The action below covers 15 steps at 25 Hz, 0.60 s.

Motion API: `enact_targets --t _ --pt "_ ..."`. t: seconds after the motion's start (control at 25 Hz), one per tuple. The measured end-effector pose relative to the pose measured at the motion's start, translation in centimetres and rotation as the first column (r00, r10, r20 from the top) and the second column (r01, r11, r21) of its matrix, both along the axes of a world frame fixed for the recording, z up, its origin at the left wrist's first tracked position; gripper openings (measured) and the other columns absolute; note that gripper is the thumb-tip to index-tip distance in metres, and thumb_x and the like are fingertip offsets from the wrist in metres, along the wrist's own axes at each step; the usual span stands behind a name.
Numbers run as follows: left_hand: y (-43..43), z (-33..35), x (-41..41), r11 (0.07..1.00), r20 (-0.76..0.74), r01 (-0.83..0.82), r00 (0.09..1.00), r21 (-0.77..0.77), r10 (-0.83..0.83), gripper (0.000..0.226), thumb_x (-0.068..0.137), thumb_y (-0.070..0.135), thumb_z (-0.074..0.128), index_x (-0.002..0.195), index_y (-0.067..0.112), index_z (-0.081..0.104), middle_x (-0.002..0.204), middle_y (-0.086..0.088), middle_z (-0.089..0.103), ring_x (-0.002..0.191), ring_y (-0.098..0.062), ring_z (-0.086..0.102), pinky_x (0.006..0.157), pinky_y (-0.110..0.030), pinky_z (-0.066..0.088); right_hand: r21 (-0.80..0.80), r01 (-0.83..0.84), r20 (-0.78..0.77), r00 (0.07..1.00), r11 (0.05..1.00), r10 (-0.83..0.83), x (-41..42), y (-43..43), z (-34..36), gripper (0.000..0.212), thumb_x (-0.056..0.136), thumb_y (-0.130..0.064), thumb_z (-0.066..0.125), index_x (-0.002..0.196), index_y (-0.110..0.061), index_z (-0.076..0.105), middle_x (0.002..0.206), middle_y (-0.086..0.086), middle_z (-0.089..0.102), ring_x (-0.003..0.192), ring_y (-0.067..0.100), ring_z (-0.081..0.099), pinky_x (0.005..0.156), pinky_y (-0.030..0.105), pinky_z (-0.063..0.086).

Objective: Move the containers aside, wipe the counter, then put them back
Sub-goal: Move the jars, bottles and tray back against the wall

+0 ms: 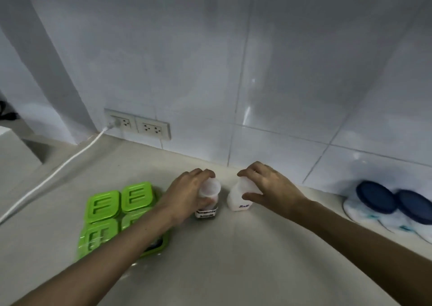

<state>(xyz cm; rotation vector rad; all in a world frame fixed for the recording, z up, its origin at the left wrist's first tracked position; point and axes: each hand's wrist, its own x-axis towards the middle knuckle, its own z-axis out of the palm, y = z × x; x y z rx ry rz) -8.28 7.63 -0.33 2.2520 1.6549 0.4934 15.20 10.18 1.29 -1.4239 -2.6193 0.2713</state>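
At the far left, a white cable [53, 174] runs across the pale worktop [233, 259] up to a plug in the left of two wall sockets [138, 124] set low in the white tiled wall [210, 60]. Nearer, left of centre, a block of four green-lidded containers [119, 212] sits on the worktop; the left forearm crosses over its near right corner and hides part of it.

The left hand [187, 194] reaches forward from the lower left, palm down, fingers curled round the top of a small clear jar [208, 200] with a whitish lid and a dark-lettered label at its base. The jar stands on the worktop just beside the green block, close to the wall, and the hand is closed on it.

Just to the right, apart by a narrow gap, stands a white jar [240, 199] marked "Salt", tilted a little. The right hand [266, 185] comes in from the lower right, its fingers draped over the jar's top and thumb on the near side, closed round it.

At the far right, against the wall, two clear containers with dark blue lids [392, 202] sit side by side, touching or nearly so, well apart from the hands.
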Motion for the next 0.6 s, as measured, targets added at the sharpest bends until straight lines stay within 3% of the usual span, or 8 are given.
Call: enact_targets --t 0.2,0.48,0.6 --pt "1.4 0.2 10.9 0.985 0.141 0.168 0.977 -0.040 -0.161 0.050 0.076 0.027 0.073 0.122 0.026 0.053 0.120 0.004 0.060 0.105 -0.020 0.057 0.090 -0.033 0.048 0.024 0.215 0.063 0.974 0.976 -0.216 11.1 0.0 1.2 0.053 0.083 -0.035 0.067 0.130 -0.021 0.047 0.127 0.004 0.053 0.112 0.025 0.051 0.090 0.036 0.046" --pt "5.7 -0.1 24.8 0.987 0.107 0.163 0.981 0.000 -0.162 0.048 0.073 0.018 0.074 0.118 0.017 0.057 0.115 -0.008 0.063 0.103 -0.030 0.059 0.084 -0.030 0.042 -0.006 0.394 0.086 0.916 0.919 -0.392 20.8 2.0 0.7 0.051 0.083 -0.031 0.068 0.126 -0.015 0.046 0.125 0.010 0.052 0.112 0.030 0.049 0.090 0.038 0.044" --pt "7.3 -0.6 27.9 0.989 0.086 0.145 0.986 0.009 -0.146 0.050 0.072 0.014 0.073 0.119 0.014 0.056 0.115 -0.011 0.060 0.104 -0.033 0.058 0.087 -0.030 0.040 -0.029 0.452 0.051 0.892 0.892 -0.450 22.7 2.4 -0.1 0.051 0.082 -0.031 0.069 0.119 -0.008 0.042 0.120 0.013 0.054 0.107 0.032 0.052 0.083 0.035 0.041"
